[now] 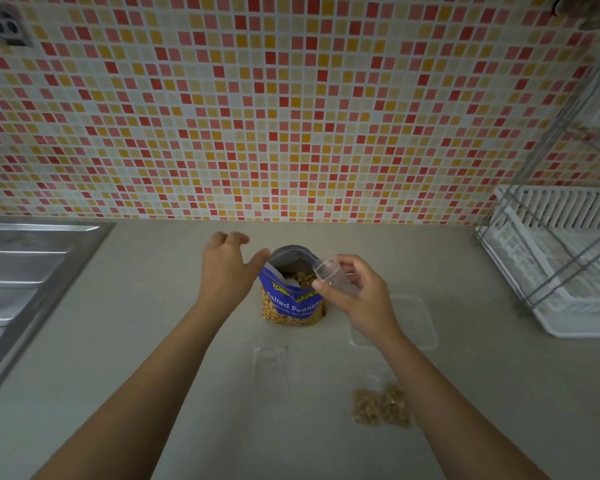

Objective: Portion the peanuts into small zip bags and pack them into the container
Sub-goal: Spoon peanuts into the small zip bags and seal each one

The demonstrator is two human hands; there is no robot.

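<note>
**While the clear cup (329, 271) hangs at the peanut bag (291, 296), the mouth wants steadying**

Right grip (357, 299) holds the cup, tilted at the opening. Left grip (224, 268) is spread wide, thumb by the rim, holding nothing. The bag stands on the bench (146, 261). Recommend pinching the rim open and scooping shallow, sized to the empty zip bag (271, 368).

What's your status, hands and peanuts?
Right hand grips small clear plastic cup at open blue peanut bag. Left hand open beside it. Two filled clear zip bags aside; nothing blocking.
</note>
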